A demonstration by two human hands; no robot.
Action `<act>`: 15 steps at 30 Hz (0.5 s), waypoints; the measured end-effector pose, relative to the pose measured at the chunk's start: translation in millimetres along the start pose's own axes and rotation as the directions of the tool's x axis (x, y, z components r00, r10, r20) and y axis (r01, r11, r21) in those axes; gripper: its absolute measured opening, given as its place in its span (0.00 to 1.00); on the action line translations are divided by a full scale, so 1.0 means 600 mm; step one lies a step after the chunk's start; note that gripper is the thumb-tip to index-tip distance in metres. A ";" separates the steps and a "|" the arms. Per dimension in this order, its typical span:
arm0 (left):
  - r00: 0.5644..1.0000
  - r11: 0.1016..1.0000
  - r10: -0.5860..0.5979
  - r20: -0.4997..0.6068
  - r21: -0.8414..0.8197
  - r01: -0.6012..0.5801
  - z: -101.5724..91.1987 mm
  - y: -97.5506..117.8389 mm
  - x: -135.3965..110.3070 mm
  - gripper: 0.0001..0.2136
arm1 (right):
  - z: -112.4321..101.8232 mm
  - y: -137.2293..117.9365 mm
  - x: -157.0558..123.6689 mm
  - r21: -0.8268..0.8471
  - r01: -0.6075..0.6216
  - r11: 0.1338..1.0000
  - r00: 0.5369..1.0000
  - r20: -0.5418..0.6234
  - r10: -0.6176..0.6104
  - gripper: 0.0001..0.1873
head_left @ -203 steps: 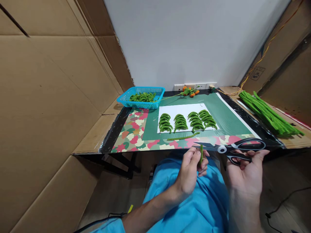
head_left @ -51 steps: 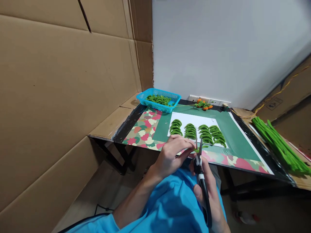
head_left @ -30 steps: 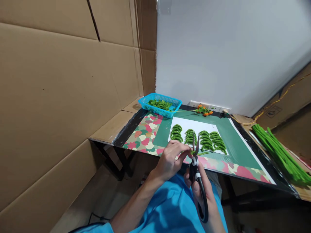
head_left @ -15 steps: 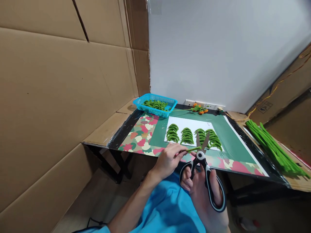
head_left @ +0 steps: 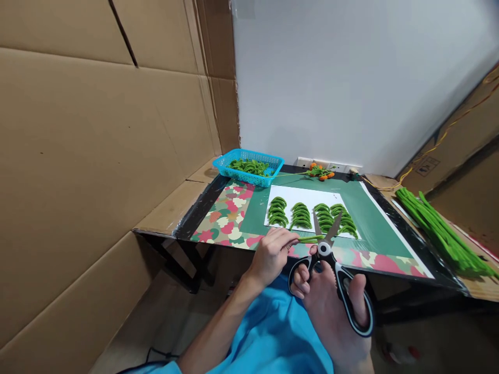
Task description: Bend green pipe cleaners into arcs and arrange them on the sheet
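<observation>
My left hand (head_left: 273, 254) pinches green pipe cleaners (head_left: 310, 239) between thumb and fingers; their free ends point right, beside the scissors' pivot. In my right hand (head_left: 331, 306) are kitchen scissors (head_left: 324, 249) with black and white handles, thumb and fingers through the loops. The blades stand apart and point up, away from me. Behind them, curved green pipe cleaner pieces (head_left: 300, 216) lie in several stacked rows on a white sheet (head_left: 290, 193).
A blue basket (head_left: 268, 181) of green pieces stands at the back left, with orange flowers on stems (head_left: 322, 172) to its right. Long green pipe cleaners (head_left: 444, 234) lie along the table's right side. Cardboard (head_left: 97, 130) walls the left.
The scissors' handles have spread wider, the right thumb moving right. The green pipe cleaners stay in my left hand, their ends now visibly separate.
</observation>
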State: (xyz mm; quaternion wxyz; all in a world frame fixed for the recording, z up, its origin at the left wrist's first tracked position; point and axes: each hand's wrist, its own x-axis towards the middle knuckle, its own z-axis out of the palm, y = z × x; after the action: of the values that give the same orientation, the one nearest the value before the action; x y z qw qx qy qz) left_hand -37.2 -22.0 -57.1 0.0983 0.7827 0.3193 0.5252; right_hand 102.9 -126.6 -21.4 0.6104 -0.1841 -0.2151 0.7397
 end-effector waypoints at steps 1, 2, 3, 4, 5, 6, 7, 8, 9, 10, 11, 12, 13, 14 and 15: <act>1.000 1.000 0.009 -0.004 0.002 -0.009 0.000 -0.001 -0.001 0.08 | -0.001 0.001 0.000 -0.018 0.005 1.000 1.000 0.004 -0.005 0.38; 1.000 1.000 0.016 -0.007 0.002 -0.016 0.001 -0.002 -0.001 0.08 | -0.003 0.001 0.000 -0.038 0.009 0.999 1.000 0.005 -0.009 0.38; 1.000 1.000 0.024 -0.009 0.000 -0.024 0.001 -0.003 -0.001 0.08 | -0.005 0.002 0.000 -0.058 0.013 0.998 1.000 0.003 -0.013 0.38; 0.999 0.999 0.034 -0.008 -0.001 -0.034 0.001 -0.004 -0.002 0.08 | -0.007 0.003 0.001 -0.075 0.017 0.997 1.000 0.002 -0.017 0.37; 0.999 0.999 0.045 -0.004 0.000 -0.045 0.001 -0.005 -0.002 0.08 | -0.009 0.005 0.001 -0.090 0.022 0.996 1.000 0.001 -0.022 0.36; 0.999 0.999 0.054 0.002 0.002 -0.054 0.000 -0.006 -0.002 0.09 | -0.012 0.007 0.002 -0.102 0.030 0.994 1.000 0.001 -0.030 0.35; 0.998 0.998 0.060 0.008 0.005 -0.060 0.000 -0.007 -0.003 0.10 | -0.016 0.009 0.003 -0.114 0.042 0.993 0.999 0.004 -0.041 0.34; 0.998 0.998 0.060 0.011 0.006 -0.060 0.000 -0.007 -0.004 0.10 | -0.019 0.012 0.004 -0.126 0.055 0.990 0.998 0.009 -0.055 0.33; 0.998 0.998 0.057 0.010 0.005 -0.058 0.000 -0.007 -0.004 0.11 | -0.023 0.015 0.007 -0.140 0.069 0.988 0.998 0.013 -0.067 0.33; 0.999 0.999 0.052 0.007 0.002 -0.052 0.000 -0.007 -0.005 0.11 | -0.028 0.019 0.010 -0.152 0.080 0.985 0.997 0.018 -0.078 0.32; 0.999 0.999 0.048 0.003 -0.003 -0.048 0.000 -0.007 -0.005 0.11 | -0.032 0.023 0.013 -0.162 0.089 0.983 0.996 0.022 -0.087 0.31; 0.999 0.999 0.046 0.001 -0.007 -0.046 0.000 -0.006 -0.005 0.11 | -0.036 0.027 0.016 -0.168 0.097 0.981 0.995 0.023 -0.094 0.31; 0.999 0.999 0.047 0.000 -0.008 -0.047 0.000 -0.005 -0.005 0.11 | -0.039 0.031 0.019 -0.178 0.100 0.979 0.995 0.022 -0.097 0.30; 0.999 0.999 0.050 -0.001 -0.007 -0.050 -0.001 -0.004 -0.004 0.11 | -0.043 0.035 0.022 -0.204 0.115 0.972 0.993 0.018 -0.114 0.29; 0.999 0.999 0.054 -0.002 -0.005 -0.054 -0.001 -0.003 -0.004 0.11 | -0.047 0.039 0.024 -0.234 0.141 0.962 0.990 0.015 -0.141 0.29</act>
State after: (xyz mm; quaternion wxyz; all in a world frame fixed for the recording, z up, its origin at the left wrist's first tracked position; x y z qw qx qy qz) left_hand -39.0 -22.0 -59.7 0.0855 0.7904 0.2968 0.5290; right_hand 96.1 -113.6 -57.6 0.6356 -0.2399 -0.3129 0.6637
